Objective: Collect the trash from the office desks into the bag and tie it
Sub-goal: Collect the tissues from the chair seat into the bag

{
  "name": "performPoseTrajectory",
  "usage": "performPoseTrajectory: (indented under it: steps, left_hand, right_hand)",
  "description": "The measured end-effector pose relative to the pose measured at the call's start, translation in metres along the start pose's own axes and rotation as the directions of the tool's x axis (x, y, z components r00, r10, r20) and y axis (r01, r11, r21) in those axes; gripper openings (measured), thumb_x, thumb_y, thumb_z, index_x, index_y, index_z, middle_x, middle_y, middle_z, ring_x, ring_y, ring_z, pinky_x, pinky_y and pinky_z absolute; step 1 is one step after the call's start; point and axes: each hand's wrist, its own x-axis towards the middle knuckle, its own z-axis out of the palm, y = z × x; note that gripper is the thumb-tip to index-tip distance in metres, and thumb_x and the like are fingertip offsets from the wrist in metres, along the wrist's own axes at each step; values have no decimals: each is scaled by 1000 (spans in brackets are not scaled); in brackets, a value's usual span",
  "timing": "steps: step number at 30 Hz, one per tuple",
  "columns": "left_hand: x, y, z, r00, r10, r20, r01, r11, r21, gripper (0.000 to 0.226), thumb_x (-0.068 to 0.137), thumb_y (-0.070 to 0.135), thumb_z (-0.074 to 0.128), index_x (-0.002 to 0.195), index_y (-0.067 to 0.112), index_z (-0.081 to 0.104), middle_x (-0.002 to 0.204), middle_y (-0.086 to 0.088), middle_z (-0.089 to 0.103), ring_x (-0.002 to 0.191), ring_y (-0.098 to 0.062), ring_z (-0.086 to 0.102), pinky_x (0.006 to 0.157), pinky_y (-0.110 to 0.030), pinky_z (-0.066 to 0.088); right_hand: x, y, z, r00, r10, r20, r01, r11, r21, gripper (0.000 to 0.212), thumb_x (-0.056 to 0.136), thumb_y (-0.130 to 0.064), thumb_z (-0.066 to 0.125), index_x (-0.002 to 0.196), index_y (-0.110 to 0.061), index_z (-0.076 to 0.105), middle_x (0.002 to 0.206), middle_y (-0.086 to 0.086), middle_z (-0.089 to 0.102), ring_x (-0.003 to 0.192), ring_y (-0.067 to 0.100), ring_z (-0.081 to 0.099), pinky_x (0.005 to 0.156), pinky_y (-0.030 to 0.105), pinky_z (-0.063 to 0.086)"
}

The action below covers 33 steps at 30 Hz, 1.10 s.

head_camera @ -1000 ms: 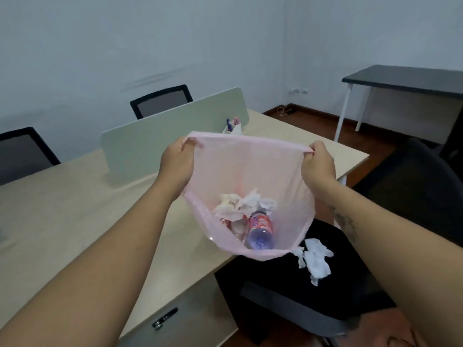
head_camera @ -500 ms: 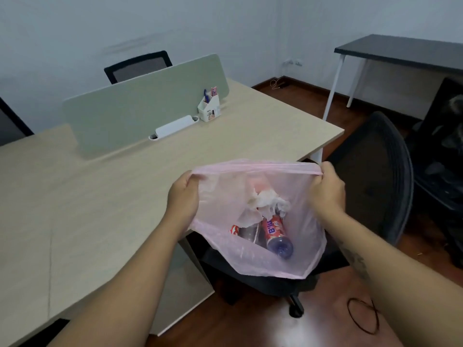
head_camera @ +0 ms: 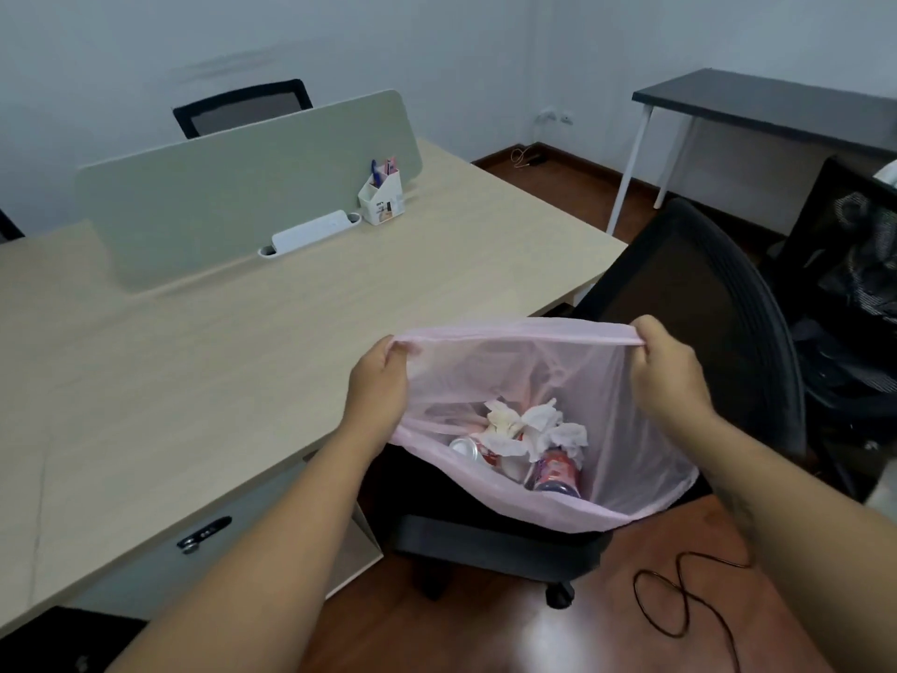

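A thin pink plastic bag (head_camera: 616, 459) hangs open over the seat of a black office chair (head_camera: 699, 303). My left hand (head_camera: 381, 386) grips the bag's rim at the left corner. My right hand (head_camera: 667, 371) grips the rim at the right corner, so the mouth is stretched wide between them. Inside lie crumpled white tissues (head_camera: 529, 427), a plastic bottle with a red label (head_camera: 556, 471) and a drink can (head_camera: 468, 449).
A light wooden desk (head_camera: 242, 342) spans the left, with a grey divider panel (head_camera: 242, 187), a white pen holder (head_camera: 382, 200) and a white tray (head_camera: 310, 233). A dark table (head_camera: 776, 106) stands at the back right. A black cable (head_camera: 679, 604) lies on the wooden floor.
The bag came down from above the desk to over the chair seat, both hands still on its rim. A tissue seen on the chair a second ago is no longer in view.
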Motion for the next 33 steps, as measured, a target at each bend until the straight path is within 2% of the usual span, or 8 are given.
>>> performPoseTrajectory:
  steps: [4,8,14,18,23,29,31,33]
  left_hand:
    - [4,-12,-25,997,-28,-66,30,999,40,27,100,20,43,95,20,70,89,13,65,81,-3,56,72,-15,40]
    - [12,-34,-58,990,-76,-122,86,994,74,28,98,26,44,95,20,71,88,5,66,84,-19,57,75,-31,42]
    - [19,-64,-87,986,-155,-59,163,975,148,29,97,27,44,94,20,72,87,2,67,83,-25,59,73,-33,42]
    - [27,-81,-93,974,-224,18,219,965,146,27,95,29,48,87,24,74,89,5,71,83,-21,62,72,-32,43]
    - [33,-103,-81,950,-300,88,288,948,133,26,93,31,51,80,25,73,86,4,69,84,-20,61,70,-32,45]
    - [23,-136,-58,895,-438,85,416,888,196,29,98,32,45,89,19,69,92,-8,71,87,-29,66,79,-41,52]
    - [16,-139,-57,877,-478,54,459,864,206,27,99,29,44,94,18,68,96,-10,70,84,-28,63,76,-38,49]
    - [11,-141,-48,862,-507,1,494,840,223,26,101,31,44,99,17,65,101,-13,68,83,-27,61,74,-37,48]
  right_hand:
    - [-13,-17,21,998,-19,52,17,999,34,14,98,-19,35,86,-22,42,78,6,58,67,28,57,54,38,47]
    - [-27,-37,53,990,-56,127,55,998,13,9,98,-17,38,90,-18,41,71,4,49,63,28,51,49,33,36]
    - [-44,-39,121,953,28,301,-19,999,-35,11,100,-18,36,94,-14,44,67,3,46,57,26,47,47,29,30]
    - [-57,-38,155,942,158,296,-123,983,-133,15,99,-14,36,87,-12,45,67,1,39,57,22,44,50,26,31]
    - [-66,-8,206,874,249,418,-233,968,-89,15,97,-14,33,85,-13,42,68,1,47,59,18,40,52,30,30]
    - [-65,42,234,760,315,568,-413,909,48,22,93,-21,38,72,-16,44,68,-1,50,63,16,42,58,31,36]
    - [-63,54,239,723,312,617,-452,888,80,23,94,-32,49,80,-15,53,74,-1,57,66,16,47,62,32,43]
    - [-52,72,244,685,300,664,-440,897,48,31,89,-47,60,97,-17,61,92,2,63,80,16,56,76,34,49]
